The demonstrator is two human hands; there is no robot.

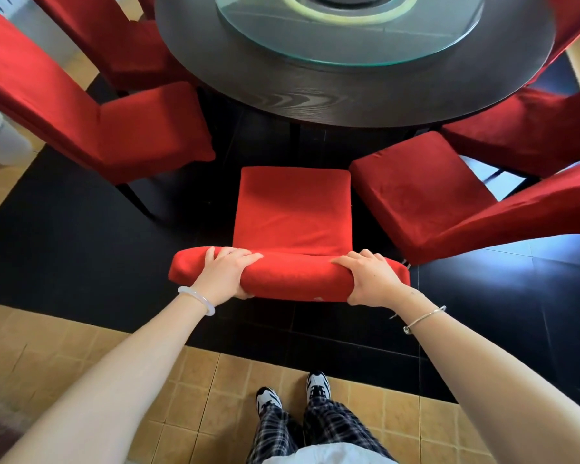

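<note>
A red-covered chair (293, 209) stands in front of me, its seat facing the round table. Its backrest top (295, 279) runs left to right just below the seat. My left hand (226, 274) grips the top of the backrest near its left end, fingers over the front and thumb behind. My right hand (370, 279) grips the same top edge near its right end. Both arms reach straight forward. A white bangle sits on my left wrist and a thin silver one on my right.
A dark round table (315, 102) with a glass turntable (349, 38) lies beyond the chair. Other red chairs flank it: one at the left (114, 128), two at the right (432, 199). The floor is black tile (64, 246) under the table, tan tile (81, 346) near my feet.
</note>
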